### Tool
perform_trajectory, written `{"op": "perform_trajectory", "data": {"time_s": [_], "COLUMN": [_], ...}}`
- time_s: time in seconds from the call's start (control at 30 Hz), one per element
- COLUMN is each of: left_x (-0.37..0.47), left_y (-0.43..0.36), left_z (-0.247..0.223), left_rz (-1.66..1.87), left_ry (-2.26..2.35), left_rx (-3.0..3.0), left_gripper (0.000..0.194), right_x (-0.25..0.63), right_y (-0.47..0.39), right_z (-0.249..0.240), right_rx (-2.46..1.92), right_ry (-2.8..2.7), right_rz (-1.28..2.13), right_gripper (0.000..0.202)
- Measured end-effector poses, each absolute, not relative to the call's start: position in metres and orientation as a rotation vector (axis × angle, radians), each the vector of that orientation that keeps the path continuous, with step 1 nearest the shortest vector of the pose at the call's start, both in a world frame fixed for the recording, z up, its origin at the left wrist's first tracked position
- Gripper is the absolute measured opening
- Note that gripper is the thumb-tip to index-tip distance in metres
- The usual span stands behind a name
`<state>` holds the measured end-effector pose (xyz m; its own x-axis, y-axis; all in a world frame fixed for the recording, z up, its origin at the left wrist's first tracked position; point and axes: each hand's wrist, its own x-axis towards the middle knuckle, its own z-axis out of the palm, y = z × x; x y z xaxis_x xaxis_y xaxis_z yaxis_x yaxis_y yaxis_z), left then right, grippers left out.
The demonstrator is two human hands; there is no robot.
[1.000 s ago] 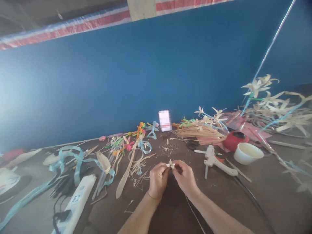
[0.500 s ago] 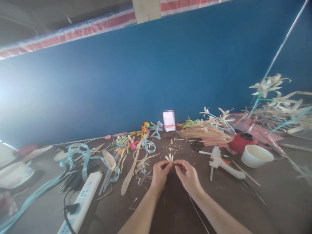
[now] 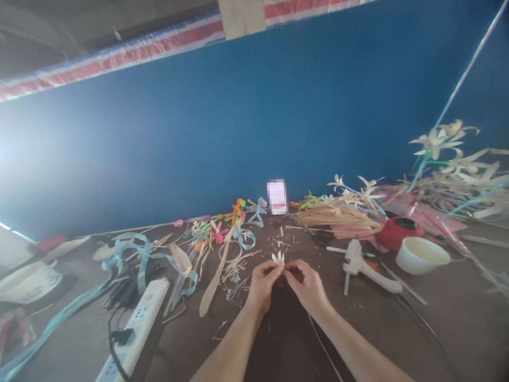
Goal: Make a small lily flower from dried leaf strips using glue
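Observation:
A small cream-coloured flower (image 3: 278, 258) with pointed petals stands up between my fingertips, near the middle of the dark table. My left hand (image 3: 262, 284) is closed, pinching it from the left at its base. From the right, my right hand (image 3: 307, 284) is closed too, thumb and forefinger pressed together at the flower's base, touching or almost touching the left fingertips. Whatever lies under the fingertips is hidden. Small pale scraps (image 3: 283, 244) are scattered just behind the flower.
On the right lie a white glue gun (image 3: 369, 273), a white cup (image 3: 422, 255), a red roll (image 3: 400, 232) and pale flowers on stems (image 3: 435, 142). A power strip (image 3: 137, 326), light-blue ribbon (image 3: 71, 307) and dried husk strips (image 3: 217, 276) lie on the left. A blue partition (image 3: 246, 116) stands behind.
Both hands stay together at the flower, with the right fingertips slightly closer to the left ones. The whole view has shifted a little.

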<state>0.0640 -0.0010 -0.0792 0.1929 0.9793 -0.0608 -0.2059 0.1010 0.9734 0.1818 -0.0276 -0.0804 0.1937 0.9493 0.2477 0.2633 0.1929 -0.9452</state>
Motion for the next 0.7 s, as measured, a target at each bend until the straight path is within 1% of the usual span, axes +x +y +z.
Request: {"op": "perform_trajectory", "data": {"time_s": [0.17,0.3,0.47,0.7], "left_x": [0.063,0.062,0.060,0.058], "left_y": [-0.002,-0.002,0.000,0.000], "left_z": [-0.077,-0.076,-0.078,-0.081], "left_rz": [1.116,1.067,1.016,1.003], "left_ry": [0.909,0.837,0.826,0.857], "left_rx": [1.032,1.034,1.028,1.025], "left_gripper": [0.018,0.015,0.016,0.018], "right_x": [0.181,0.183,0.184,0.184], "right_y": [-0.028,-0.027,-0.024,-0.024], "right_z": [-0.079,-0.086,-0.094,-0.096], "right_rx": [-1.286,-1.253,-1.202,-1.151], "right_ry": [-1.333,-1.246,-1.126,-1.112], "right_rz": [0.781,0.929,1.122,1.208], "right_gripper": [0.014,0.017,0.018,0.016]}}
